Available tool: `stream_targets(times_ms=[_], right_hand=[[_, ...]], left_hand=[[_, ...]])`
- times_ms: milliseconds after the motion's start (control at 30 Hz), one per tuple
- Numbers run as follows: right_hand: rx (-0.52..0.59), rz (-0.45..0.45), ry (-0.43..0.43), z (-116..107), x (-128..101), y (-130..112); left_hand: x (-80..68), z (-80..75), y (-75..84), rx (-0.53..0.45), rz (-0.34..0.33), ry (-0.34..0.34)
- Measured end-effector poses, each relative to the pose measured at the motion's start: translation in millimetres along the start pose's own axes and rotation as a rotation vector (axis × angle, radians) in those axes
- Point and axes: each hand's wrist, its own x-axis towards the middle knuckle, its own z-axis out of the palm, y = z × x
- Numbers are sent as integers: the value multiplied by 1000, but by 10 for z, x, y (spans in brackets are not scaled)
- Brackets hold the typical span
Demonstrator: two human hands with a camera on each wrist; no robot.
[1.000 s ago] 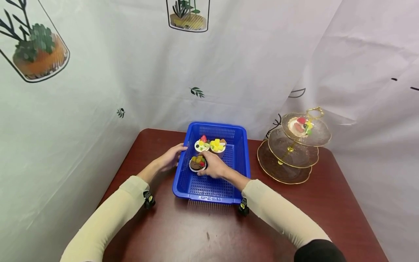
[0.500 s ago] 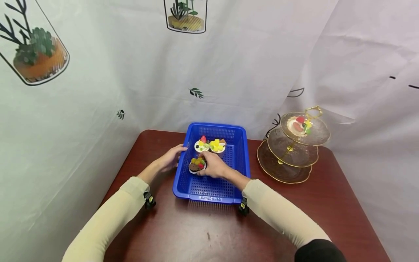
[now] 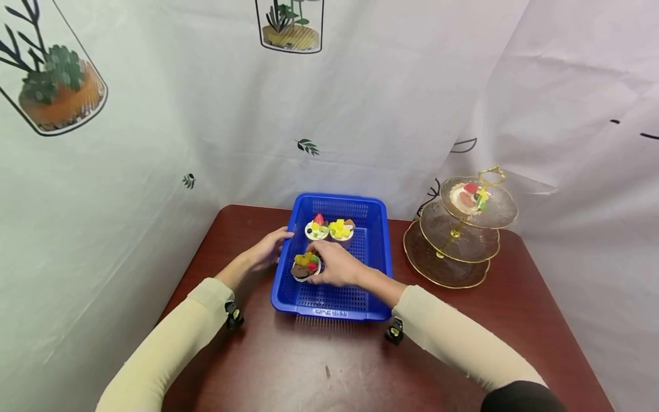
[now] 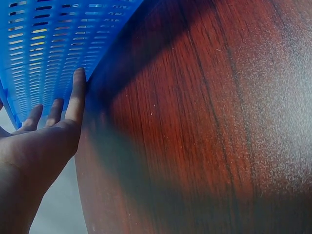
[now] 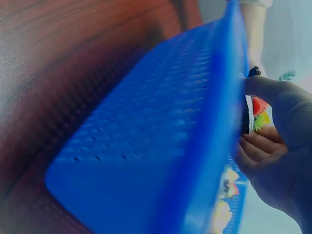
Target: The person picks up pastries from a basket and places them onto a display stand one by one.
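Note:
Inside the blue plastic basket [image 3: 381,292], my right hand [image 3: 340,266] grips a chocolate dessert cup [image 3: 304,268] topped with yellow, green and red fruit. In the right wrist view, the dessert cup [image 5: 259,108] sits between thumb and fingers, partly hidden by the basket's rim. My left hand [image 3: 266,249] lies against the basket's left side. From the left wrist, its fingers [image 4: 77,97] look straight against the slotted outer wall [image 4: 53,48]. Behind the held cup stand a white-topped dessert cup [image 3: 316,232] with a strawberry and another with yellow cubes [image 3: 341,229].
A three-tier glass cake stand [image 3: 427,266] with gold rims stands right of the basket. On its top plate lies a fruit tart [image 3: 465,199]. The dark red table [image 3: 288,355] meets a patterned white curtain [image 3: 247,143] at the back.
My right hand has shifted slightly left and toward me with the chocolate dessert cup, which has tilted a little. My left hand keeps its place at the basket.

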Motion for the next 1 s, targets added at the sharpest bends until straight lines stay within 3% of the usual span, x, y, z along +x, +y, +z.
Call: stream_targets(times_ms=[367, 600, 1000], right_hand=[[51, -19, 48, -489, -260, -145], [95, -29, 171, -721, -468, -81], [336, 106, 361, -1101, -789, 65]], left_hand=[[-3, 0, 18, -11, 15, -7], [-28, 1, 27, 0, 7, -21], [-20, 3, 48, -3, 3, -36]])
